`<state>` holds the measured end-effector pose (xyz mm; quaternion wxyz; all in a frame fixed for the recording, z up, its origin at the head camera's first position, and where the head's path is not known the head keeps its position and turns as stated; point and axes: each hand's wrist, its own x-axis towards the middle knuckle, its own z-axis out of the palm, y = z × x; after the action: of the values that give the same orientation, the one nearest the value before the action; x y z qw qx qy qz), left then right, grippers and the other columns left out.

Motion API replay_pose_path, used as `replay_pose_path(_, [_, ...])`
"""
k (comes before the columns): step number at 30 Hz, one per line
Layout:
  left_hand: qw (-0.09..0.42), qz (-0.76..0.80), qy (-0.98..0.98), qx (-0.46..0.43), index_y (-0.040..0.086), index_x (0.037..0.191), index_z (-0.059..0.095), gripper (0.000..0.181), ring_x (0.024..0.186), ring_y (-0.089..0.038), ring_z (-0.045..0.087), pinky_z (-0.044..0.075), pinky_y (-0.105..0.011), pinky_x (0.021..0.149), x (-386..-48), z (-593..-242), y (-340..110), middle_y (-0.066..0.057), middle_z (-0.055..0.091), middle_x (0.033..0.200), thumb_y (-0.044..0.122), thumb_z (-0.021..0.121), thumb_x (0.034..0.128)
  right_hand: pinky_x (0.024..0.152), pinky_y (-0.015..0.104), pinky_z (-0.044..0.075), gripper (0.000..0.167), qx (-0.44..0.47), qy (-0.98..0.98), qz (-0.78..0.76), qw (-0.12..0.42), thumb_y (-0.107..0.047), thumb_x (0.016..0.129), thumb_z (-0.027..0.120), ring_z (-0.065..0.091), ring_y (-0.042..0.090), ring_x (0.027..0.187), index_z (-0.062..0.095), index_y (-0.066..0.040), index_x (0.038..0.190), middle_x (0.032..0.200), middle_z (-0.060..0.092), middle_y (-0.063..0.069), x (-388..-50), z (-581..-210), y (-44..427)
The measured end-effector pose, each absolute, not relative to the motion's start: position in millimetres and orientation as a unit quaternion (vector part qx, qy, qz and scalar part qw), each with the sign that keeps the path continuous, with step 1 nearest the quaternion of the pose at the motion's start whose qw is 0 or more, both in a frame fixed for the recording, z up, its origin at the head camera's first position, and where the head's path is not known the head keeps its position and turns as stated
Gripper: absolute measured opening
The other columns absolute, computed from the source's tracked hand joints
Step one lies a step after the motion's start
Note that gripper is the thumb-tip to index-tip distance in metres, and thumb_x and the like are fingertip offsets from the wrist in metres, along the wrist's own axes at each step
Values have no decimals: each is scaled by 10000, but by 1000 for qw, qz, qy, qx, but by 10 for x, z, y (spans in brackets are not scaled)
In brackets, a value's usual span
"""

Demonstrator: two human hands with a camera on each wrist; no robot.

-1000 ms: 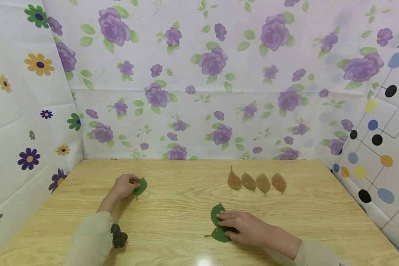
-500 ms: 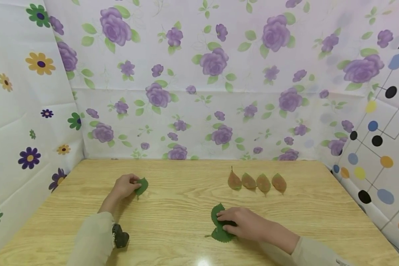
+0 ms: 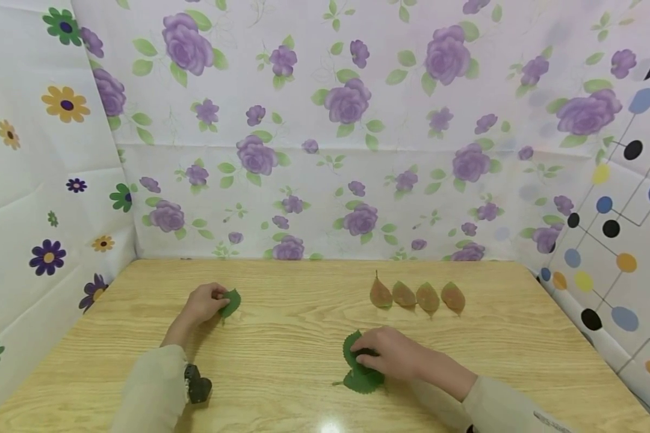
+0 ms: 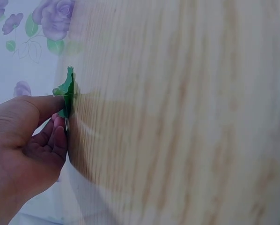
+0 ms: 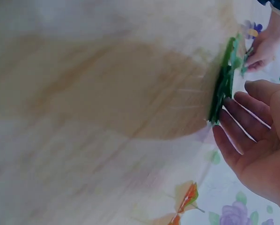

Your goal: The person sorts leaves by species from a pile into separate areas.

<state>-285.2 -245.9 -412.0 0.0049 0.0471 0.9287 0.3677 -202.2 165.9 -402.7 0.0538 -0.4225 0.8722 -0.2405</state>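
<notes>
**Purple behind, pale wood tone below, green and russet on top**

Back cloth (image 3: 314, 198): white, printed with purple roses and green sprigs, meeting the far edge of the table (image 3: 281, 361), a pale wood-grain top. Left side cloth (image 3: 16, 210) carries daisy-like blooms; right side cloth (image 3: 644, 240), coloured dots joined by thin lines.

Sleeves, both light beige: left sleeve (image 3: 151, 385) reaching up the table's left part, right sleeve (image 3: 506, 406) slanting in from the lower right.

Left hand (image 3: 203, 302): over the table's far left portion, thumb and curled fingers pinching one leaf at its side. Right hand (image 3: 398, 353): right of centre, nearer the viewer, thumb and fingers loosely bent with a gap between; fingertips at the green leaves, though contact is hard to tell.

Russet leaves (image 3: 427, 297): four, in a side-by-side row on the far right portion. Leftmost has its stem pointing away; the fourth sits slightly apart.

Green leaves (image 3: 362, 380): toothed, overlapping, lying below the right fingertips; one stem sticks out leftward. How many is unclear, the hand covering part.

Black device (image 3: 197, 385): on the left wrist.

Single green leaf (image 3: 231, 304): smallest item noted, in the left pinch, stem toward the viewer.
</notes>
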Motion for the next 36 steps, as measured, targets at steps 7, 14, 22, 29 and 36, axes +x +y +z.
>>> replay_pose_path(7, [6,369,928,44,-154,1102,564,229,927,-335,562,497,-412,795,-2849,-4103,-2454,-195,590,963,-8,586,927,691,265,511,327,-342,913,-219,-45,-145,846,757,570,229,899,669,41,1101,1011,614,110,-2036,-4049,1567])
replay_pose_path(14, [6,368,929,47,-159,1114,558,239,937,-343,560,495,-429,798,-2838,-4100,-2430,-203,585,973,-2,580,935,666,293,487,469,-284,929,-235,-12,-191,772,826,525,185,817,645,85,1105,918,585,70,-2060,-4096,1559])
replay_pose_path(22, [0,366,929,47,-162,1119,556,246,966,-375,562,489,-456,819,-2819,-4106,-2440,-225,590,994,0,583,936,655,312,484,423,-264,913,-306,58,-64,760,813,505,158,760,637,117,1099,831,593,35,-2133,-4083,1512])
replay_pose_path(29, [-5,367,929,45,-168,1119,555,247,965,-375,562,487,-458,820,-2817,-4126,-2454,-232,590,995,-5,581,936,650,323,498,393,-246,908,-333,70,-7,749,806,540,172,764,629,83,1088,800,585,12,-2161,-4080,1481])
replay_pose_path(36, [-3,378,925,38,-154,1117,563,238,965,-359,560,485,-447,828,-2825,-4143,-2446,-215,592,998,-2,578,934,588,256,468,235,-236,903,-355,51,9,806,737,525,135,709,666,31,1029,779,580,-13,-2206,-4104,1481])
